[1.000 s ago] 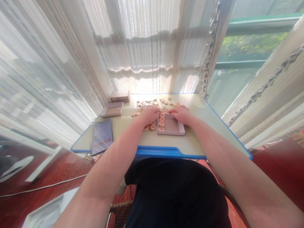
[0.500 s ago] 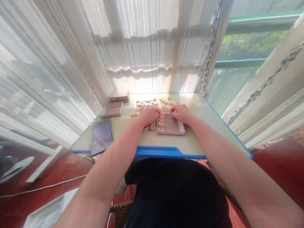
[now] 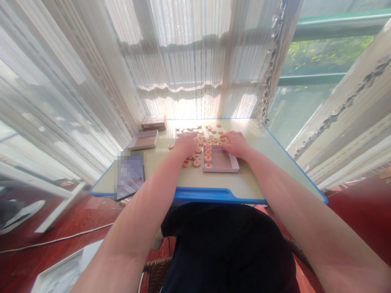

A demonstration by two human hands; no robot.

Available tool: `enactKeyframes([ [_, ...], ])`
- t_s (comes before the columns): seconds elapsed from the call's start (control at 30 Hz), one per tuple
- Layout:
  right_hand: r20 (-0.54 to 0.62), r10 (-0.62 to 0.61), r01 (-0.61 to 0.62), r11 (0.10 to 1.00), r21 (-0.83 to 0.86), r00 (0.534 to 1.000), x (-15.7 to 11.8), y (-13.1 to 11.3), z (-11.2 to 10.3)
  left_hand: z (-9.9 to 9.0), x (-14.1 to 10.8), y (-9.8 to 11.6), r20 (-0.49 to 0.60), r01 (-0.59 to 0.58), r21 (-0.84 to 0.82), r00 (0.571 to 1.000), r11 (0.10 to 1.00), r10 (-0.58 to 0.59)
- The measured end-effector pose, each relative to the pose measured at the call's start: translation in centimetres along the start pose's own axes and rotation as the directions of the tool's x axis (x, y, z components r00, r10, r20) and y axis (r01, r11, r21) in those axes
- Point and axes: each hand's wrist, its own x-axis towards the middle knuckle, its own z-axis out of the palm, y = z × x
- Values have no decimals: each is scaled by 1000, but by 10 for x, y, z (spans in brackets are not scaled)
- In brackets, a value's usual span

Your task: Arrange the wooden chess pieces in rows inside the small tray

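Round wooden Chinese chess pieces (image 3: 200,143) with red or dark characters lie loosely over the middle of the table. A shallow open box (image 3: 221,170) stands near the front edge, with a column of red-marked pieces (image 3: 208,158) along its left side. My left hand (image 3: 187,144) reaches over the loose pieces left of the box, fingers stretched forward and partly hidden by the hand's back. Beyond the box's far right corner, my right hand (image 3: 236,143) rests among other pieces, thumb and fingers apart.
At the back left are an open shallow tray (image 3: 143,139) and a flat box (image 3: 153,122). A tablet-like dark panel (image 3: 134,175), partly blurred, lies at the left edge. The table (image 3: 275,171) has a blue rim with a front groove (image 3: 203,194). Curtains hang close behind.
My left hand has moved left, away from the box's far left corner, to the loose pieces. My right hand has shifted slightly, with its fingers spread more.
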Motion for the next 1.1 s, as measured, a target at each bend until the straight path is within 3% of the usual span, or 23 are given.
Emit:
enactKeyframes([
  [0.1, 43, 2, -1, 1000, -16, 999, 1, 1, 1, 1, 6, -5, -11, 103, -49, 995, 993, -104],
  [0.17, 87, -10, 12, 1000, -21, 996, 0, -1, -1, 1, 10, -7, -12, 175, -192, 983, 966, -181],
  [0.27, 105, -27, 29, 999, -18, 994, -2, -5, -5, -2, 11, -7, 8, 291, -460, 946, 839, -324],
  [0.37, 91, -28, 30, 999, -24, 995, -3, -6, -6, -4, 12, -8, 4, 307, -587, 926, 749, -377],
  [0.5, 79, -40, 42, 999, -28, 996, -1, -2, -3, -5, 12, -10, -60, 285, -594, 917, 752, -395],
  [0.73, 47, -64, 65, 998, -21, 997, -2, -2, -3, -6, 7, -6, -80, 236, -524, 943, 818, -323],
  [0.83, 24, -82, 82, 997, -14, 996, -2, -2, -3, -2, 3, -4, -40, 104, -340, 991, 935, -125],
  [0.93, 15, -71, 71, 997, -10, 997, -2, 0, -2, 5, 1, -1, -31, -120, -105, 993, 987, 117],
  [1.1, 8, -63, 63, 998, -2, 998, -2, 0, -1, 7, 1, -1, 21, -179, -27, 984, 983, 180],
])
